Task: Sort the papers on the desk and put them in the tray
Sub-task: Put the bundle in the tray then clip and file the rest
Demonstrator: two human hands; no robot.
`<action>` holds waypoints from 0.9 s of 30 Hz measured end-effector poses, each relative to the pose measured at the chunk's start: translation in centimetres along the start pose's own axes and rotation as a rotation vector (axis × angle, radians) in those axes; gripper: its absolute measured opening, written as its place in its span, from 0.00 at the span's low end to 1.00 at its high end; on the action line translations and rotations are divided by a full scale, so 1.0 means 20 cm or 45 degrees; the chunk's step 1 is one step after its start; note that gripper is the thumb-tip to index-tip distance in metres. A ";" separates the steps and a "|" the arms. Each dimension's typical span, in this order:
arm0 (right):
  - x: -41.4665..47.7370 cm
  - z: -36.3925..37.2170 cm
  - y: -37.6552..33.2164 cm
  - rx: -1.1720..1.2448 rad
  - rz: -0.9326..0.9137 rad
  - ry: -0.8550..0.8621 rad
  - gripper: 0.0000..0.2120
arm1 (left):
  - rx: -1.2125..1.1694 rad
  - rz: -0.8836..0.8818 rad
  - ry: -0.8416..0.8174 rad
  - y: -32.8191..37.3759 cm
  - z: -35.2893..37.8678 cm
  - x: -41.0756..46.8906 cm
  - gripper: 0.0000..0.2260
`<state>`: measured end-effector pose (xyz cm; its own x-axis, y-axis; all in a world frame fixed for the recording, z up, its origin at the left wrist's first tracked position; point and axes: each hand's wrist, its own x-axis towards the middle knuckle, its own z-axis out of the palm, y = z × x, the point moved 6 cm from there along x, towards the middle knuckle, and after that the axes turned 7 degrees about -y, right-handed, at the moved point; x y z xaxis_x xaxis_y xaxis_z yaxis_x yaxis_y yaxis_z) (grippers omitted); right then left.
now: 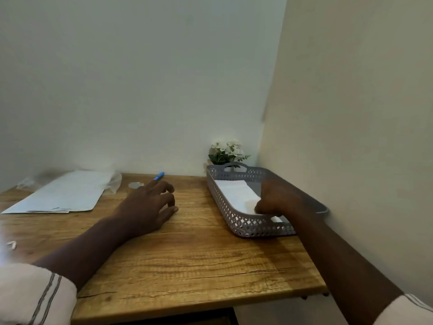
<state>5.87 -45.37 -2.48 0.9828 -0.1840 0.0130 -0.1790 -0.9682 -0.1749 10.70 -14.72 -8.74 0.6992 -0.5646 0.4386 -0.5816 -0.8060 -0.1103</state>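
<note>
- Wooden tabletop [199,254] in a pale corner.
- I see the tray [221,202] at right; a white sheet [236,192] lies inside, its long axis along the tray, toward the back wall.
- Other papers [61,193] lie far left.
- Left hand [150,205] rests on the wood, grip spread.
- Right hand [278,198] is at the sheet's near end; the grip is blurred, I cannot tell.

A flat stack of white papers [61,195] lies at the desk's far-left corner, while one white sheet [235,192] lies flat inside the grey perforated tray [255,227] at the far-right corner.
</note>
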 end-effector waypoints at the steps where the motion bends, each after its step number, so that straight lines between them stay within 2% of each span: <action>1: 0.02 0.00 -0.01 -0.074 -0.010 -0.029 0.22 | -0.011 -0.009 -0.012 0.00 0.00 0.00 0.24; 4: 0.05 -0.02 -0.03 -0.212 -0.003 -0.010 0.20 | -0.022 -0.036 -0.074 0.00 0.01 0.00 0.23; 6: 0.01 -0.09 -0.12 -0.352 -0.061 0.236 0.23 | -0.028 -0.047 -0.109 -0.01 0.02 0.00 0.19; 8: -0.07 -0.15 -0.26 -0.247 -0.261 0.549 0.20 | -0.046 -0.058 -0.114 -0.01 0.02 0.01 0.17; 10: -0.15 -0.16 -0.46 0.051 -0.587 0.682 0.16 | -0.036 -0.087 -0.056 -0.03 0.00 0.00 0.15; 13: -0.20 -0.04 -0.73 0.421 -0.898 0.512 0.14 | 0.014 -0.166 0.099 -0.07 -0.05 -0.03 0.12; 16: -0.17 0.16 -0.92 0.444 -0.987 0.339 0.15 | -0.020 -0.339 0.256 -0.15 -0.11 -0.07 0.13; 19: 0.00 0.32 -1.01 0.516 -0.935 0.216 0.16 | -0.087 -0.535 0.287 -0.24 -0.12 -0.10 0.20; 25: 0.42 0.48 -1.19 0.692 -0.632 0.033 0.11 | -0.190 -0.743 0.109 -0.41 -0.02 -0.10 0.27; 27: 0.53 0.50 -1.26 0.698 -0.553 -0.003 0.13 | -0.197 -0.791 0.051 -0.46 0.01 -0.09 0.29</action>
<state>21.24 -21.22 -7.78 0.9604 0.2016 0.1924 0.2783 -0.7286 -0.6258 14.83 -6.42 -8.63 0.9108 0.0094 0.4128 -0.1282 -0.9439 0.3043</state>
